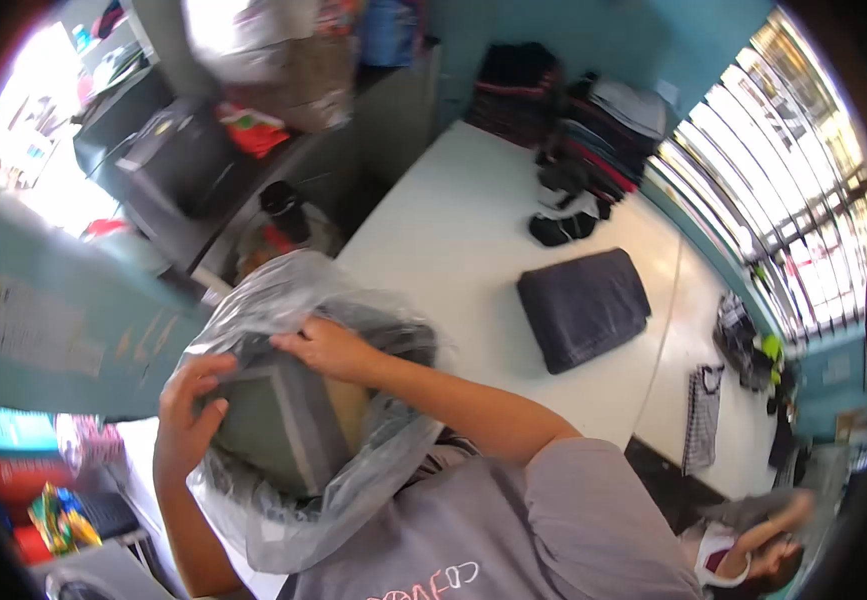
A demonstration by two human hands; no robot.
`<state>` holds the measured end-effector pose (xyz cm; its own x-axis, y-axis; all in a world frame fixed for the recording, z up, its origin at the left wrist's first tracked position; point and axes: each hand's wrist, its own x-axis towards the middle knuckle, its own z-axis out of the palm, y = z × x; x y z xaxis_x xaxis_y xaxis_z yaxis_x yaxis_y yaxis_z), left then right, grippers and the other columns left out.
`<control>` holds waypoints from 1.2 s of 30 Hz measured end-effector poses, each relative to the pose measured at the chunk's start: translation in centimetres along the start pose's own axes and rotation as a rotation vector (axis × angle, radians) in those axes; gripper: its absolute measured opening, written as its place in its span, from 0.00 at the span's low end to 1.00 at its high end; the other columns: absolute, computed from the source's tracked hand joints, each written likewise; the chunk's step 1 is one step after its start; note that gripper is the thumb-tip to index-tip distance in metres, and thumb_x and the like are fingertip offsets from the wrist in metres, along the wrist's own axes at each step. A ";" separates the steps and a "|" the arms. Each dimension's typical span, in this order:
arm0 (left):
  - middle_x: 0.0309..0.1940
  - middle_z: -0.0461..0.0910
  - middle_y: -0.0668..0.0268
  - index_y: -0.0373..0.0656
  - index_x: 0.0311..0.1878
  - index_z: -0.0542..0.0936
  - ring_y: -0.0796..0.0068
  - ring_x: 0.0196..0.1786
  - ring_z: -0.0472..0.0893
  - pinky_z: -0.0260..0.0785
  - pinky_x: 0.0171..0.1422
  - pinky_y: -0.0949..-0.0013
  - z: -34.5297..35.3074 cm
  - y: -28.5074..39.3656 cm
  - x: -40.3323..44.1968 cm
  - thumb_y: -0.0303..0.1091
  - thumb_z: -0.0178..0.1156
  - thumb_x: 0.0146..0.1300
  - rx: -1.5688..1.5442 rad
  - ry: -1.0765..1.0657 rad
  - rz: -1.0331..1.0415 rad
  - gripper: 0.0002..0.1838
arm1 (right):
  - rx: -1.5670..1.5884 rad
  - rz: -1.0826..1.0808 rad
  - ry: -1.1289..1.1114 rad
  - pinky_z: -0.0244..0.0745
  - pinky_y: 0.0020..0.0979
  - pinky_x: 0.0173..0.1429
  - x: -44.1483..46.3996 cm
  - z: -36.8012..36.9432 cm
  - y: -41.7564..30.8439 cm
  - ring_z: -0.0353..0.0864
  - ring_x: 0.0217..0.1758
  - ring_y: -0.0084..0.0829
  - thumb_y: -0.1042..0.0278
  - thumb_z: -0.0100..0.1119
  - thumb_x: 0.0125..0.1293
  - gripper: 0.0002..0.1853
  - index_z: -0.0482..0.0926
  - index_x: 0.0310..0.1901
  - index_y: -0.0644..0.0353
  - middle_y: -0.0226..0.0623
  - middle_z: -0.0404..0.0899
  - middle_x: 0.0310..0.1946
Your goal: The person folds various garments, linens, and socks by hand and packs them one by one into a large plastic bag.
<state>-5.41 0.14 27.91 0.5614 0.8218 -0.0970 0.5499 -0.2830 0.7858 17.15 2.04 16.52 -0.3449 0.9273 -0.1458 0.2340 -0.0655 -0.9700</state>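
Observation:
A clear plastic bag (283,540) hangs open against the person's front, with folded cloth (273,420) in green, grey and tan inside it. My left hand (189,410) is at the bag's left side, its fingers spread and curved beside the green cloth. At the bag's upper edge, my right hand (328,348) has its fingers pinched together on the plastic, above the grey part of the cloth. A folded dark cloth (585,308) lies on the white table to the right.
Stacks of folded clothes (608,130) stand at the back of the white table (433,240). A checked cloth (701,415) lies at its right side, near a barred window (773,160). Another person (753,545) is at the lower right. Dark boxy equipment (178,155) stands at the upper left.

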 end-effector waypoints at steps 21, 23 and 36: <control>0.68 0.47 0.43 0.35 0.68 0.50 0.40 0.67 0.56 0.64 0.61 0.50 12.0 3.8 2.6 0.46 0.69 0.43 0.723 -0.505 -0.322 0.53 | 0.442 -1.121 0.121 0.69 0.42 0.52 -25.1 -15.9 -9.2 0.77 0.44 0.47 0.66 0.51 0.64 0.15 0.75 0.51 0.59 0.45 0.76 0.48; 0.69 0.44 0.42 0.34 0.68 0.49 0.39 0.68 0.51 0.63 0.61 0.47 13.2 2.8 1.4 0.45 0.70 0.39 0.778 -0.463 -0.326 0.56 | 0.219 -0.921 0.280 0.63 0.43 0.57 -24.5 -17.8 -6.6 0.70 0.52 0.47 0.64 0.51 0.63 0.17 0.73 0.53 0.59 0.44 0.72 0.53; 0.67 0.49 0.40 0.33 0.69 0.49 0.39 0.68 0.51 0.52 0.66 0.44 15.2 2.9 -0.1 0.49 0.64 0.45 0.951 -0.207 -0.580 0.52 | -1.130 0.564 0.704 0.42 0.66 0.65 -26.7 -22.5 23.2 0.44 0.74 0.44 0.56 0.70 0.42 0.46 0.60 0.66 0.45 0.37 0.45 0.71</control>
<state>5.54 -8.27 20.86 0.1116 0.8787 -0.4642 0.9578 -0.2196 -0.1854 52.27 -15.94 2.25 0.4674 0.8841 -0.0026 0.8796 -0.4653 -0.0987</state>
